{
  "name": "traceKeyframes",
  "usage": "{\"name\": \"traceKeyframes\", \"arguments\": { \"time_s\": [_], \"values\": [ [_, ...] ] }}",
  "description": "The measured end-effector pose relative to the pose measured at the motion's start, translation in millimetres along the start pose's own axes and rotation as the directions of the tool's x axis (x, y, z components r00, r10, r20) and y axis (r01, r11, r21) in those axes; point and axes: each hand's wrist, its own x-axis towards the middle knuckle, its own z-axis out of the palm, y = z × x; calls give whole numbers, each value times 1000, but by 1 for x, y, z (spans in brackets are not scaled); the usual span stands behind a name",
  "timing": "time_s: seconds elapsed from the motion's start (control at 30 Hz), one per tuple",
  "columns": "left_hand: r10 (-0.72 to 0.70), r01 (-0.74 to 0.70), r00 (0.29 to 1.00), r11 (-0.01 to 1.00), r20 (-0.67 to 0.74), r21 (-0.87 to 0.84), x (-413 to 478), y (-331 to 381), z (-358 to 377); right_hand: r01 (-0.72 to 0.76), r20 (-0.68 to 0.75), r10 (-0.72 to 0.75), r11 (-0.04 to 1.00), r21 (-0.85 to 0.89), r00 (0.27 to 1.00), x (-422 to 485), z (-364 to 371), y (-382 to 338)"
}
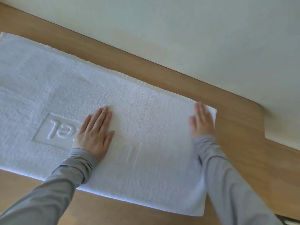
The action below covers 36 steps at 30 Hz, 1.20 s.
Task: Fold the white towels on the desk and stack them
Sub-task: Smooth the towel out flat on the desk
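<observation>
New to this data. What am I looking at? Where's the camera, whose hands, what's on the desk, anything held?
No machine here: a person works with bare hands. The one picture comes from a wide-angle camera on their head, looking forward and down. A white towel with raised lettering lies spread on a wooden desk that meets a pale wall. The left hand lies flat on the towel's middle, partly over the lettering. The right hand, slightly blurred, lies flat near the towel's far right corner. Nothing is gripped; both hands press with straight fingers.
</observation>
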Motion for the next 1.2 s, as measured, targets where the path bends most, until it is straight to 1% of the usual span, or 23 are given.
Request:
{"name": "traceKeyframes", "arguments": {
  "time_s": [0.07, 0.1, 0.13, 0.17, 0.2, 0.23, 0.27, 0.3, 0.37, 0.4, 0.43, 0.5, 0.63, 0.7, 0.77, 0.8, 0.83, 0.87, 0.93, 0.97, 1.0, 1.1, 1.2],
  "values": [
    [0, 0, 1000, 1000, 0, -1, 0, 0, 1, -156, 18, 155, 984, 86, 988, 6, -9, 35],
    [1, -1, 1000, 1000, -1, -3, 0, 0, 1, -232, 38, 230, 969, 79, 972, 6, -12, 44],
    [2, -2, 1000, 1000, -3, -7, 0, 0, 1, -295, 21, 294, 955, 45, 956, 4, -15, 45],
    [1, -1, 1000, 1000, -4, -10, 0, 0, 0, -311, -47, 311, 950, 13, 949, -1, -17, 38],
    [-1, 1, 1000, 1000, -5, -13, 0, 0, 0, -275, -133, 272, 961, 0, 953, -9, -19, 22],
    [-4, 4, 1000, 1000, -5, -16, 0, 1, 0, -209, -188, 206, 978, 4, 960, -21, -20, -1],
    [-5, 5, 1000, 1000, -5, -20, 0, 1, 0, -125, -201, 125, 992, 11, 972, -37, -19, -27],
    [-6, 6, 1000, 1000, -5, -27, 0, 0, 1, -25, -177, 29, 999, 22, 984, -56, -14, -56],
    [-2, 2, 1000, 999, -5, -38, 0, 1, 1, 146, -82, -143, 989, 27, 986, -103, 6, -107],
    [0, 0, 1000, 999, -5, -40, 0, 1, 1, 202, -46, -202, 979, 3, 978, -124, 15, -121],
    [-1, 1, 1000, 999, -3, -40, 0, 1, 1, 222, -18, -222, 975, -22, 975, -141, 22, -127],
    [-7, 7, 1000, 999, -4, -38, 0, 1, 1, 173, 9, -173, 983, -56, 985, -162, 28, -111],
    [0, 0, 1000, 999, -6, -46, 0, 1, 0, -6, 19, 7, 999, -45, 1000, -190, 21, -49],
    [0, 0, 1000, 999, -11, -50, 0, 1, 0, -124, -18, 124, 992, -4, 992, -202, 15, -27],
    [0, 0, 1000, 999, -9, -48, -1, 2, 1, -253, -89, 253, 967, 16, 963, -206, 8, -19],
    [0, 0, 1000, 999, -7, -45, -1, 1, 2, -265, -135, 267, 964, 31, 954, -204, 5, -24],
    [0, 0, 1000, 999, -7, -42, -1, 1, 2, -224, -167, 230, 973, 52, 959, -202, 4, -34],
    [1, -1, 1000, 999, -4, -42, -1, 1, 2, -134, -160, 142, 989, 61, 977, -199, 4, -49],
    [5, -5, 1000, 999, 4, -51, 0, 0, 2, 70, -63, -69, 997, 14, 996, -201, 11, -78],
    [5, -5, 1000, 998, 8, -57, 0, 0, 1, 128, -15, -128, 992, -19, 992, -203, 16, -85],
    [5, -4, 1000, 998, 12, -59, -1, 1, 1, 140, 21, -139, 990, -34, 990, -205, 20, -87],
    [-1, 2, 1000, 999, 23, -54, -1, 1, -1, 21, 57, -19, 999, -24, 998, -213, 18, -68],
    [8, -4, 999, 997, 46, -73, -1, 1, -3, -186, 42, 184, 981, 55, 982, -226, 11, -46]
  ]
}}
